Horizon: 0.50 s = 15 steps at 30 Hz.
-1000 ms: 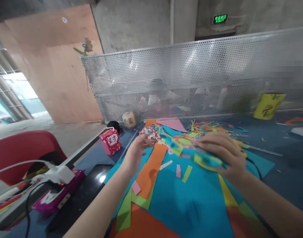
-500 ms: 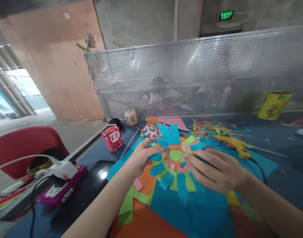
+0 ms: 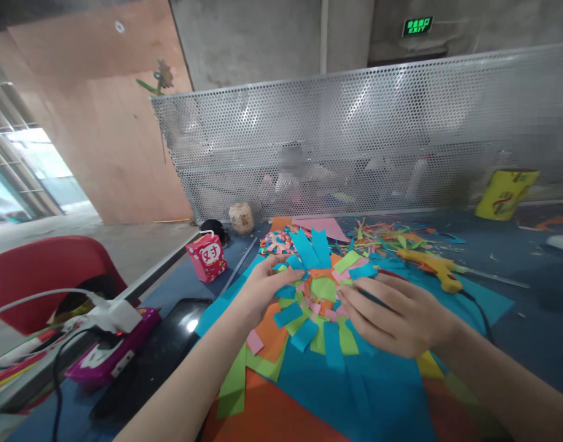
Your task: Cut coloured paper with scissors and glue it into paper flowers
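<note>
A ring-shaped paper flower (image 3: 304, 334) with blue, green and pink strips round an orange ring is between my hands, over blue paper sheets (image 3: 318, 393). My left hand (image 3: 263, 288) grips its left side, thumb stretched along the strips and fingers partly hidden beneath. At the right side of the orange ring, my right hand (image 3: 387, 313) has its fingertips pinched together on the paper. Whether a small separate piece is between them I cannot make out. A pale green round shows in the middle of the ring.
A yellow glue gun (image 3: 431, 267) lies to the right, its cord trailing forward. Paper scraps (image 3: 387, 236) are heaped at the back. On the left are a drink carton (image 3: 206, 258), a black phone-like slab (image 3: 156, 356) and a purple power strip (image 3: 110, 356). A perforated metal screen (image 3: 345, 135) stands behind.
The view has shifted very slightly. Both hands stay on the paper flower in nearly the same places, with no clear change in their grip.
</note>
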Each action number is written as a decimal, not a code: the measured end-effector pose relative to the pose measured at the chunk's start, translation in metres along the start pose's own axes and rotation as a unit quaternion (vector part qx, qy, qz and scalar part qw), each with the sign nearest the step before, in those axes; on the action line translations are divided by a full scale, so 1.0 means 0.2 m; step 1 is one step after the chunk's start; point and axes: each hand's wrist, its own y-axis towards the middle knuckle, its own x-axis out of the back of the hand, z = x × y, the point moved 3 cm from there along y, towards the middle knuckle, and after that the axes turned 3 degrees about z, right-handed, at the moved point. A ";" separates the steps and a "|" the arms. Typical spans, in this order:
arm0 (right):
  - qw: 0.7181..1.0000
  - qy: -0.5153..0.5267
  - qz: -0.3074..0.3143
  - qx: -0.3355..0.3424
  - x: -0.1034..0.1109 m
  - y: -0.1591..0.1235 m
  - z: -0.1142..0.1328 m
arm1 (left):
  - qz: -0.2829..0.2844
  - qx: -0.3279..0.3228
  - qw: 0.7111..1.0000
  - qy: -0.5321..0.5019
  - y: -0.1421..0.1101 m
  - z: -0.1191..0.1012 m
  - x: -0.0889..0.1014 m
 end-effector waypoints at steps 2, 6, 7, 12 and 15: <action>1.000 -0.003 0.002 0.003 0.00 0.00 0.00 | 0.006 -0.007 1.000 0.004 0.00 0.00 0.00; 1.000 -0.003 0.007 0.006 -0.01 0.00 0.00 | -0.006 -0.011 1.000 0.008 0.00 0.00 -0.01; 1.000 -0.003 0.008 0.006 -0.01 0.00 0.00 | -0.005 -0.011 1.000 0.005 0.00 0.00 -0.01; 1.000 -0.008 0.013 0.001 -0.01 0.00 0.00 | 0.004 -0.012 1.000 -0.023 0.00 -0.01 -0.01; 1.000 -0.006 0.011 0.007 0.00 0.00 0.01 | 0.001 -0.010 0.999 -0.036 -0.01 -0.02 -0.01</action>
